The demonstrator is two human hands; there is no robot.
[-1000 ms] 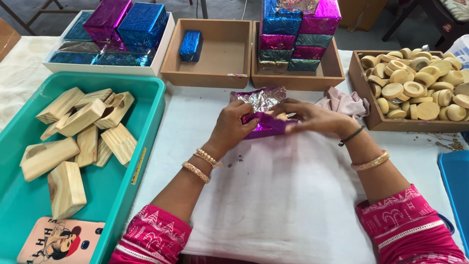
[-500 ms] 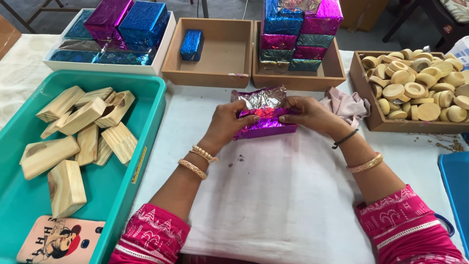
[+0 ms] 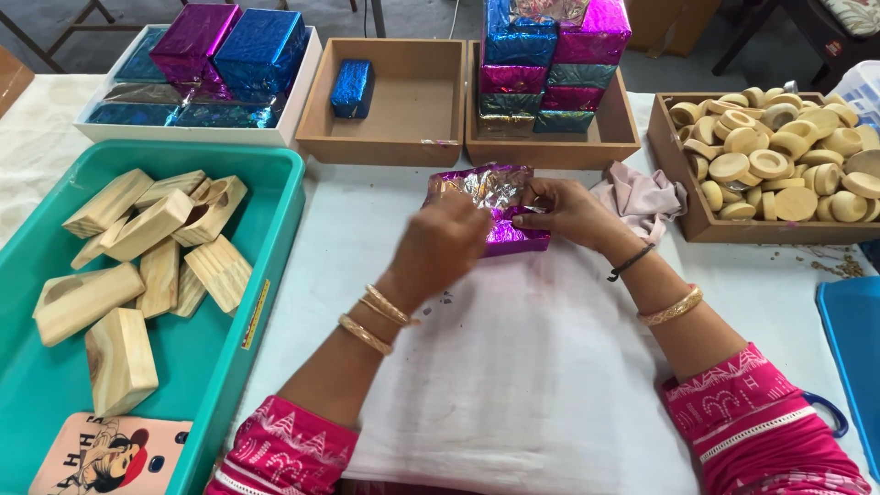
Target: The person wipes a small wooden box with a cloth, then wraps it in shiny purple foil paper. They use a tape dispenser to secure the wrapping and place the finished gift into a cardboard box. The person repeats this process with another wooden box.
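A block half wrapped in shiny purple foil (image 3: 513, 234) lies on the white cloth (image 3: 522, 385) in front of me. The foil's silver inner side (image 3: 481, 186) stands up loose at the far end. My left hand (image 3: 440, 243) presses on the near left part of the foil. My right hand (image 3: 568, 213) pinches the foil's edge on top of the block from the right. Both wrists wear gold bangles.
A teal tub (image 3: 275, 238) at left holds several bare wooden blocks (image 3: 147, 266) and a phone (image 3: 110, 454). Behind are a white tray of foil-wrapped blocks (image 3: 225, 55), a wooden box with one blue wrapped block (image 3: 353, 89), a box of stacked wrapped blocks (image 3: 550, 64), a box of wooden rings (image 3: 779, 156), and a pink cloth (image 3: 642, 197).
My left hand has slid right over the wrapped block, covering more of the foil. My right hand stays pinching the foil. The block has barely shifted.
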